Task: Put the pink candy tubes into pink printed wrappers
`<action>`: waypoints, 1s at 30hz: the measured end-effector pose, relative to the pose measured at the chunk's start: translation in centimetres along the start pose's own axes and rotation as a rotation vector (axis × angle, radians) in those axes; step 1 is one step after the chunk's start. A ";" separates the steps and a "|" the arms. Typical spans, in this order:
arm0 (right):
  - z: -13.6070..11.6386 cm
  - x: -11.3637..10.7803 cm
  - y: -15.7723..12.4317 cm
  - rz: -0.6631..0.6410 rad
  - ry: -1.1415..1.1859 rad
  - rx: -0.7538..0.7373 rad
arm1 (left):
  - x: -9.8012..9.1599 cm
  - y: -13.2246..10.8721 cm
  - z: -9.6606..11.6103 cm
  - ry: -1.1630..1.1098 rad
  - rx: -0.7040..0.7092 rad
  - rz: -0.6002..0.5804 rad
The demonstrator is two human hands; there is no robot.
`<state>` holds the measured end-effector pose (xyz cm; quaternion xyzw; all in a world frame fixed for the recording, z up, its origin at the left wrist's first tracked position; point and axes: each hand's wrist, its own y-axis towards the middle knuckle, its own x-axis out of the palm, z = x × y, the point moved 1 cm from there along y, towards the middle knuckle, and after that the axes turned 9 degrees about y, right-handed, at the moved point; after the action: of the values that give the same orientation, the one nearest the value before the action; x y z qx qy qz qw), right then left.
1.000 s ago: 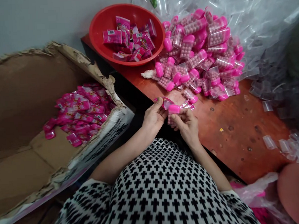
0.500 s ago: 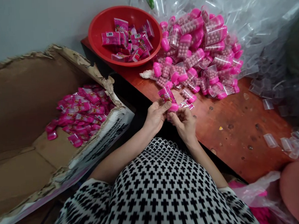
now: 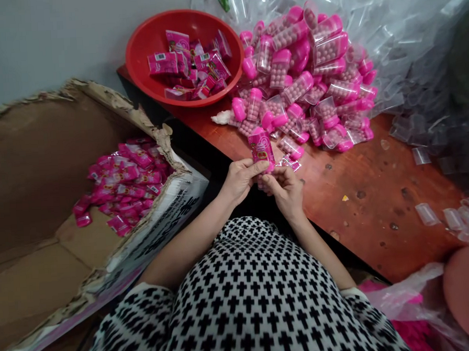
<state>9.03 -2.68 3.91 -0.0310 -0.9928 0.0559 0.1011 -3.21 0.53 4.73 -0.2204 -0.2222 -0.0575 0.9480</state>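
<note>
A pink printed wrapper (image 3: 260, 145) stands up between my hands, just past the table's front edge. My left hand (image 3: 240, 181) is closed on its lower left side, thumb across the front. My right hand (image 3: 287, 191) pinches a small clear container of pink balls (image 3: 261, 183) at the wrapper's lower end; fingers hide most of it. The wrapper appears to sit over the container's capped end. Another shiny pink wrapper (image 3: 290, 163) lies on the table right behind my right hand.
Pink-capped containers of balls (image 3: 296, 88) are heaped on the red-brown table (image 3: 362, 216). A red basin (image 3: 134, 60) holds wrapped packs, as does a torn cardboard box (image 3: 183, 183) at left. Clear empty cups (image 3: 427, 214) lie at right, near a plastic bag (image 3: 412, 297).
The wrapper has come down over the pink cap that showed below it, and now stands straighter, its print facing me. Both hands keep their grip. The view has shifted slightly.
</note>
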 end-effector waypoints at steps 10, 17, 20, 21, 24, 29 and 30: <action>0.1 0.2 0.4 0.015 0.191 0.133 | 0.4 -0.3 0.0 -0.003 -0.028 0.012; 0.6 0.6 -0.6 -0.012 0.135 0.064 | 0.7 0.1 -0.2 -0.073 0.016 0.139; 0.6 0.4 -0.6 0.007 0.094 0.003 | 0.5 0.0 -0.3 -0.067 0.010 0.100; 0.5 0.4 -0.6 0.006 0.118 0.008 | 0.4 -0.1 -0.3 -0.065 -0.006 0.070; 0.3 0.5 -0.6 0.000 0.246 0.094 | -0.1 -0.3 0.0 -0.059 -0.074 -0.038; 0.4 0.6 -0.7 0.047 0.173 0.065 | -0.5 -0.4 0.1 0.055 -0.037 0.043; 0.4 0.5 -0.7 0.060 0.137 0.030 | -0.4 -0.4 0.0 0.093 -0.007 0.080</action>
<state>8.42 -3.43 3.68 -0.0629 -0.9813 0.0717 0.1674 -3.69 0.14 4.71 -0.2295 -0.1686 -0.0304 0.9581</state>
